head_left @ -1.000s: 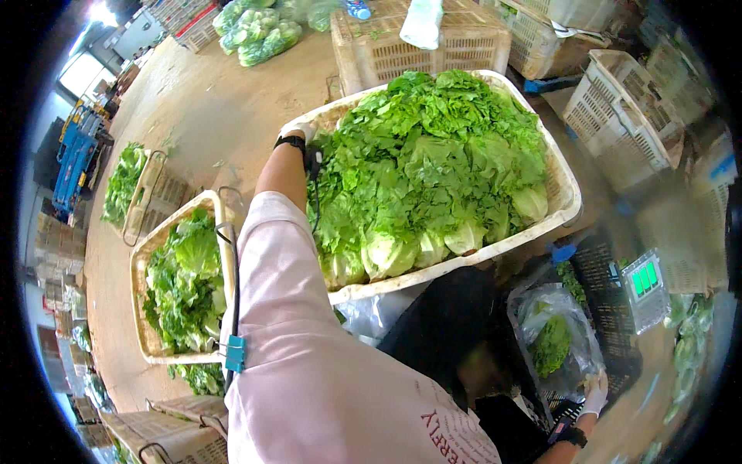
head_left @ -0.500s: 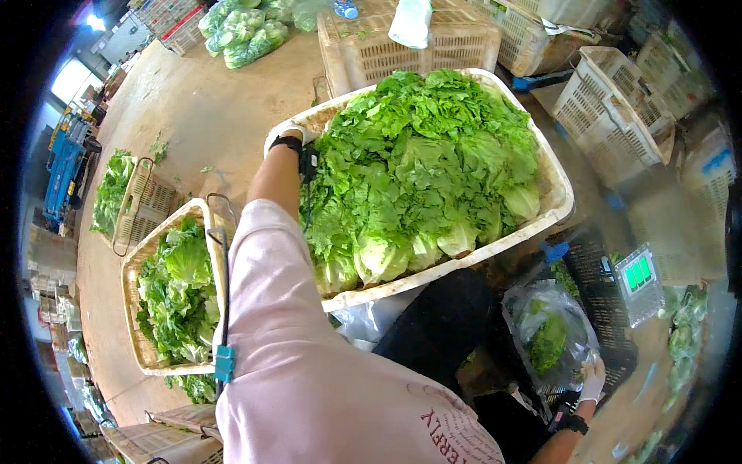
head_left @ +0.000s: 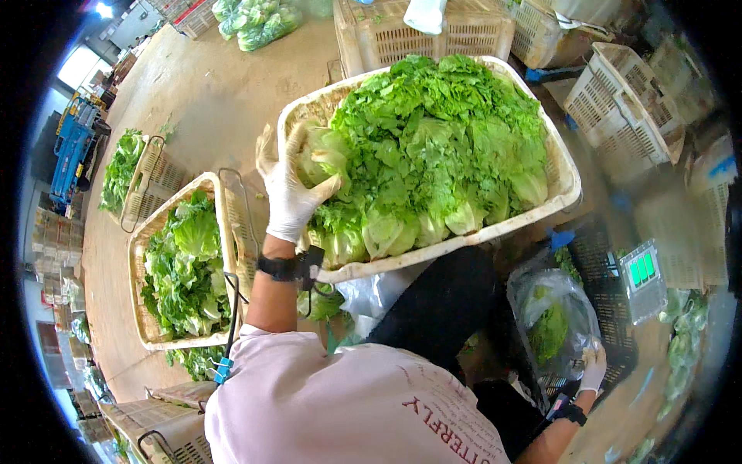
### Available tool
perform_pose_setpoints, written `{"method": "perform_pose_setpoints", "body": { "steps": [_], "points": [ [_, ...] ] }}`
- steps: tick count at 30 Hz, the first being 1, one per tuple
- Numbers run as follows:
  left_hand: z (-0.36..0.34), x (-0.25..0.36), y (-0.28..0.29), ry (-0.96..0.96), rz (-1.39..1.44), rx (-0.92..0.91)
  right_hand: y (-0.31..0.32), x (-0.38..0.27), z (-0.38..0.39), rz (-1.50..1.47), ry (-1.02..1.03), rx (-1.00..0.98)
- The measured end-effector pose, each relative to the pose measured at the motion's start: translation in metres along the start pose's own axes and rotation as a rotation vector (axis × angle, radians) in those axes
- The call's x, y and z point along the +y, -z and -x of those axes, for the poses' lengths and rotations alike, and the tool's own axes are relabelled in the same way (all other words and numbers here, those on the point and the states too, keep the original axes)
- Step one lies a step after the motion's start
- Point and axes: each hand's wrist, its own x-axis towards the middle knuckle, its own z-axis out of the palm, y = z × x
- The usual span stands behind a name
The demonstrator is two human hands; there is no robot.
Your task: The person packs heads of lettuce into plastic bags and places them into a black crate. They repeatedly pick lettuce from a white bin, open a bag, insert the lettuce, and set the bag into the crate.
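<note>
My left hand [head_left: 294, 197], in a white glove, grips a pale lettuce head [head_left: 321, 147] at the left end of a large white crate [head_left: 452, 240], packed with green leafy lettuce [head_left: 429, 139]. Its fingers curve around the head, slightly blurred. My right hand [head_left: 592, 367], also gloved, pinches the edge of a clear plastic bag [head_left: 572, 309] at lower right. Leafy greens [head_left: 550, 332] lie inside the bag, which sits by a black perforated crate [head_left: 610, 340].
Two crates of greens [head_left: 178, 271] [head_left: 124, 170] stand at left, beside a blue wheeled machine [head_left: 73, 151]. Stacked crates [head_left: 417, 42] stand behind, with bagged vegetables [head_left: 255, 23] on the floor. A device with green panels [head_left: 641, 278] is at right.
My left hand and forearm have moved from the crate's upper-left corner down and inward, and now grip a lettuce head. My right hand still holds the bag's edge.
</note>
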Motion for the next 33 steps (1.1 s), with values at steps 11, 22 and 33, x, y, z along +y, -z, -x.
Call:
{"method": "perform_pose_setpoints", "body": {
  "steps": [11,22,33],
  "points": [
    [-0.023,-0.03,-0.047,-0.097,0.245,-0.388,0.003,-0.011,0.018,0.032,0.028,-0.017],
    [-0.035,0.028,0.004,0.258,1.213,-0.045,0.019,-0.022,0.038,0.799,-0.044,0.276],
    [0.032,0.2,-0.002,0.346,1.624,-0.44,-0.142,-0.371,0.099,-0.221,1.226,-0.162]
  ]
}}
